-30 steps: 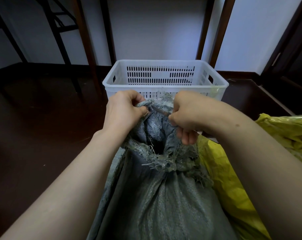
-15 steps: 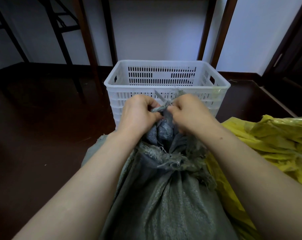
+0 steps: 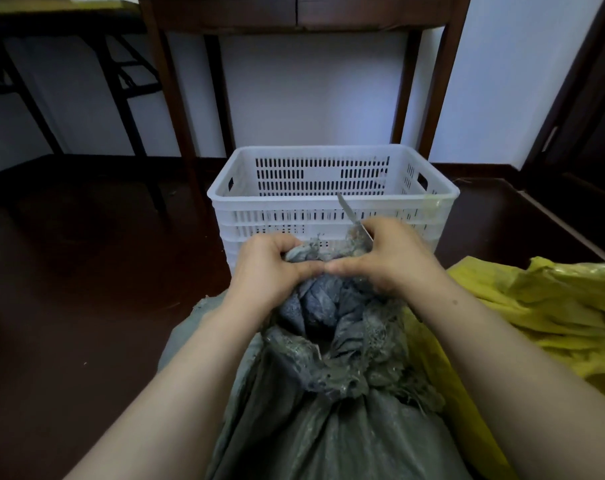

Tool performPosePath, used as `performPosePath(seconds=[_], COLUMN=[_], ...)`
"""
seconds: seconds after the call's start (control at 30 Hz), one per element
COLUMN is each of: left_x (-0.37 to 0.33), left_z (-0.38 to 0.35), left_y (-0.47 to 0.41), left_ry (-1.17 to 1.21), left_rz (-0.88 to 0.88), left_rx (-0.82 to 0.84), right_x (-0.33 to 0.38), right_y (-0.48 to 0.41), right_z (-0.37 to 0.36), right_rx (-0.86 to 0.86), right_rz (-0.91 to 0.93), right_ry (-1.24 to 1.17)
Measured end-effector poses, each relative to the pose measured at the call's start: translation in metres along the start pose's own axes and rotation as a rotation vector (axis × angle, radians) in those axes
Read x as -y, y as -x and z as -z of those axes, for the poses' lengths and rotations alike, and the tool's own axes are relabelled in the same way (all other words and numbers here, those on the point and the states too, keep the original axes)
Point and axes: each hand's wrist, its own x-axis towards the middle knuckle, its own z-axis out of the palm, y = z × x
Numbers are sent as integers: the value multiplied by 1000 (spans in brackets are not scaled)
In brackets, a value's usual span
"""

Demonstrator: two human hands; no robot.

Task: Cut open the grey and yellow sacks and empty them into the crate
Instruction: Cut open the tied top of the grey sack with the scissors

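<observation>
The white crate (image 3: 280, 197) stands on the dark floor (image 3: 86, 289) just beyond the grey sack (image 3: 329, 431), with table legs (image 3: 174, 116) close behind it. The yellow sack (image 3: 554, 306) presses against the grey sack's right side, while open floor lies to the left. The left hand (image 3: 268, 271) grips the bunched neck of the grey sack. The fingers of the right hand (image 3: 391, 261) curl round what looks like a knife (image 3: 349, 211), its blade pointing up.

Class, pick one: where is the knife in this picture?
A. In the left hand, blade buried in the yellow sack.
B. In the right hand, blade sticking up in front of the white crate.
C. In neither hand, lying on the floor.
B: the knife rises out of the right hand against the white crate, while the left hand grips the grey sack at its neck.
</observation>
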Motion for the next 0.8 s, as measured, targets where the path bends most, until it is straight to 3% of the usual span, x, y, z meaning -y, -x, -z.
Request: performPosePath(seconds=[0.07,0.2,0.27,0.37,0.47,0.5,0.53,0.63,0.67,0.73,0.8], left_x=[0,16,24,27,21,15,7,-15,-18,-13,-2], left_z=[4,32,41,41,45,47,48,44,39,30,23], left_y=[-1,-9,-10,-15,-17,-17,-17,-18,-18,-14,-10], left_ry=[136,445,459,207,-428,-519,-526,-169,-156,-365,-518], left_rz=[89,344,378,278,187,181,172,213,206,210,200], left_rx=[-18,-306,-347,-294,-80,-47,-12,58,107,181,121], right_x=[-8,-37,-45,-40,-36,-35,-33,-29,-27,-25,-25], right_y=[-1,-5,-8,-12,-14,-13,-12,-12,-12,-13,-11], right_z=[-5,1,1,1,-1,-2,-3,-4,-4,-1,2], right_rx=[-37,-142,-155,-209,-195,-175,-161,-181,-192,-209,-207], right_rz=[33,-89,-128,-123,-101,-87,-75,-57,-52,-35,-25], right_ry=[-34,-244,-269,-312,-385,-417,-444,-490,-503,-516,-501])
